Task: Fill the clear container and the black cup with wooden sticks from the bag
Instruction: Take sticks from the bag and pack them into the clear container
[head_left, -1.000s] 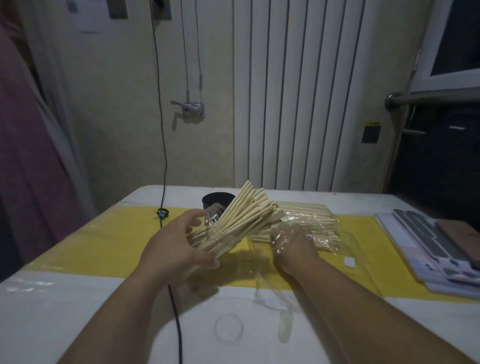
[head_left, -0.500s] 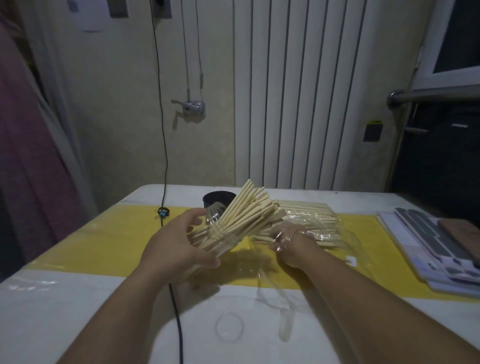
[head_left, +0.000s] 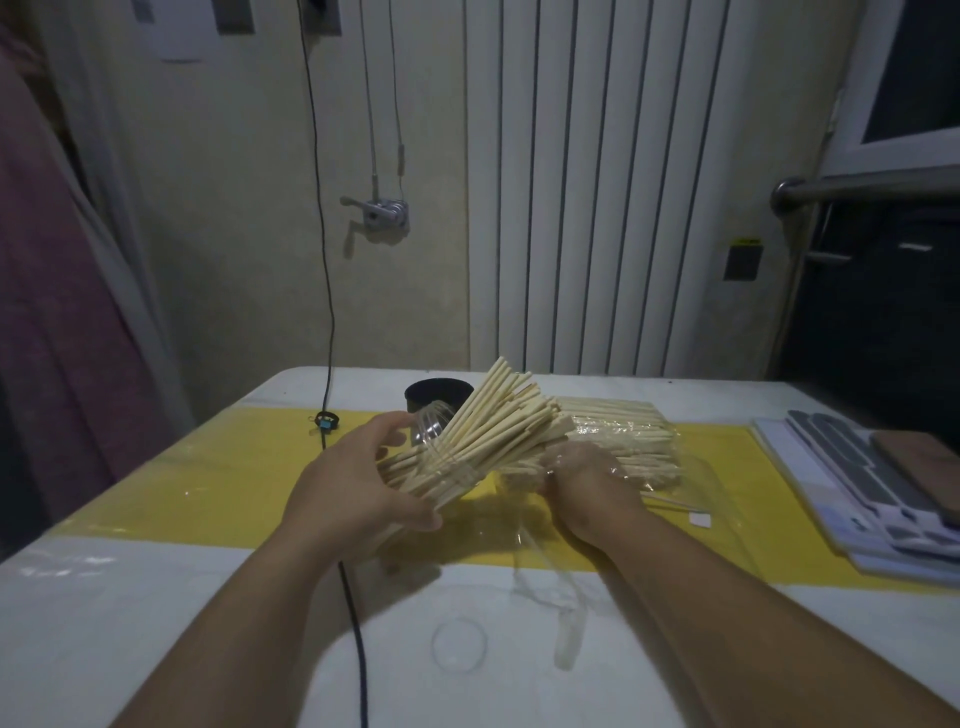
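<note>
So it looks roughly halfway: the clear container (head_left: 432, 431) is pretty much stuffed with wooden sticks (head_left: 498, 415), which fan out of its mouth up and to the right. The black cup (head_left: 436, 396) hasn't got a single stick poking out of it, so that half seems untouched. There's plenty left in the bag (head_left: 639, 441) too, lying on the yellow mat (head_left: 234, 467) just right of the container. The left hand (head_left: 353, 493) has fingers and thumb wrapped round the container, holding it tilted over above the mat. The right hand (head_left: 582, 480) is pushed inside the bag under the plastic film, right against the loose sticks, but whether it's pinching any is honestly impossible to tell. The cup sits just behind the container, out of both hands.
</note>
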